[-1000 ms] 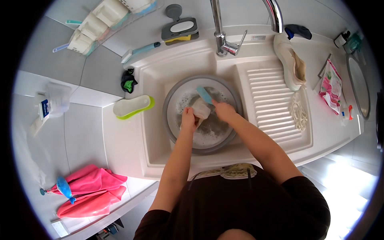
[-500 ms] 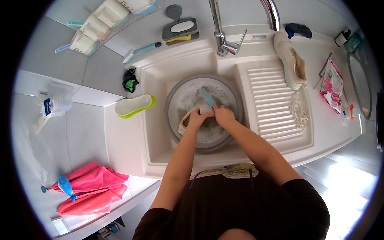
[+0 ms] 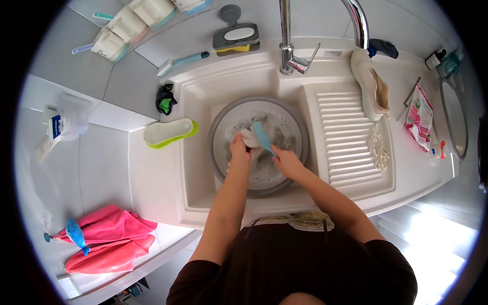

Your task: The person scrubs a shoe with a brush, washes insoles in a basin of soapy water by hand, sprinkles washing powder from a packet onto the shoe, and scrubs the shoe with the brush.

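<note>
My left hand (image 3: pixel 240 148) is closed on a pale shoe (image 3: pixel 249 138), mostly hidden behind the hand and forearm. In my right hand (image 3: pixel 287 161) is the handle of a light blue brush (image 3: pixel 262 135), its head against the shoe's right side. Both hands are over a grey round basin (image 3: pixel 213 161) of sudsy, cloudy water, which stands in the sink. A second pale shoe (image 3: pixel 369 86) lies on the ridged drainboard to the right, with white shoelaces (image 3: pixel 378 148) below it.
The chrome faucet (image 3: pixel 287 56) rises behind the basin. A white-and-green insole (image 3: pixel 170 133) lies on the left ledge, near another blue-handled brush (image 3: pixel 183 62). A pink packet (image 3: pixel 420 118) lies at right; pink rubber gloves (image 3: pixel 114 231) lie at lower left.
The shoe has turned in my left hand, which has shifted left and up. My right hand has moved slightly right and down, and the brush now stands more upright beside the shoe.
</note>
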Motion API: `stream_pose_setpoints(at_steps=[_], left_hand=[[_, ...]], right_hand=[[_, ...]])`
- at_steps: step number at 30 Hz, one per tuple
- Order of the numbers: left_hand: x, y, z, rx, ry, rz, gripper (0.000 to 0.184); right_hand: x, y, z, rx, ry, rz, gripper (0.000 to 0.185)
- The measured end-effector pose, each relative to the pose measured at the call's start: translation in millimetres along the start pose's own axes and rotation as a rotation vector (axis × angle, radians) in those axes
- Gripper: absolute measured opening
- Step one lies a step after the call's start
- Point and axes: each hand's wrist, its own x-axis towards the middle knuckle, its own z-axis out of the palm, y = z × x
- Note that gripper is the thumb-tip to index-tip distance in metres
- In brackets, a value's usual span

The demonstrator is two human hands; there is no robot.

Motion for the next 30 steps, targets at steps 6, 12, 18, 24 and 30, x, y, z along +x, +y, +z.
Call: stream_pose_setpoints(at_steps=[6,12,18,24,30], left_hand=[[-26,7,2,-0.058,-0.05,-0.13,0.048],[3,-7,-29,-0.19,-0.068,-0.2,0.048],[11,-29,-23,-0.387,-0.103,-0.283,0.045],[16,-34,-14,-0.417,-0.082,-0.306,0.041],[8,-26,-12,-0.367,-0.052,-0.323,0.042]], right_hand=[[2,-29,23,-0.299,-0.089,0.007,0.046],[29,-44,-3,-0.637,-0.254,-0.028,0.049],[46,-33,-13,-0.745,-0.234,0.061,0.04],[41,-23,-1,-0.539,-0.331,0.078,0.028],[26,-57,-7,-0.507,-0.403,0.042,0.041]])
